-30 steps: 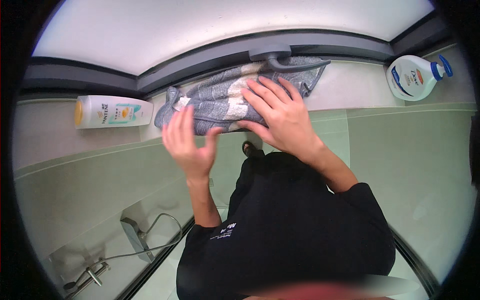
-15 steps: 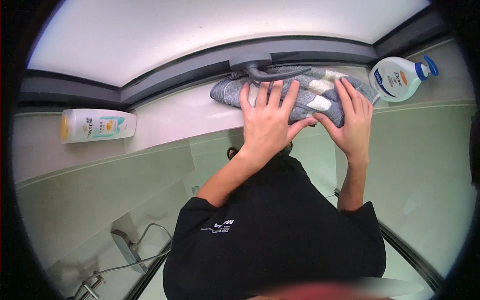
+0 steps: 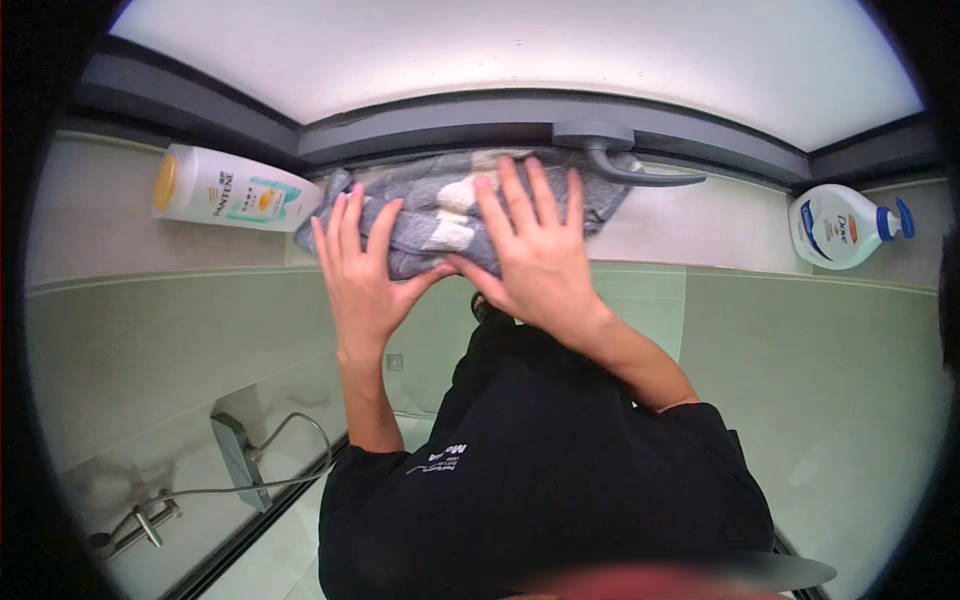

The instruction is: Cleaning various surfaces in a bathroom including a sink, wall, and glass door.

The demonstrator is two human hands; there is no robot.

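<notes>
A grey towel with white patches (image 3: 452, 205) lies bunched on the pale window sill (image 3: 690, 225). My left hand (image 3: 362, 270) presses on the towel's left part, fingers spread. On its middle and right part rests my right hand (image 3: 540, 250), with the fingers stretched out too. Both thumbs meet near the towel's front edge. A white shampoo bottle with a yellow cap (image 3: 235, 190) lies on its side at the towel's left end. Over the towel's right end hangs the dark grey window handle (image 3: 600, 150).
A white pump bottle with a blue top (image 3: 840, 227) is at the sill's right end. The dark window frame (image 3: 430, 130) runs behind the sill. Low on the left are a shower head (image 3: 240, 455) with its hose and a tap (image 3: 150, 525).
Both hands and the towel have slid left along the sill, away from the pump bottle and up to the shampoo bottle. The view has shifted too. The fingers stay spread on the cloth.
</notes>
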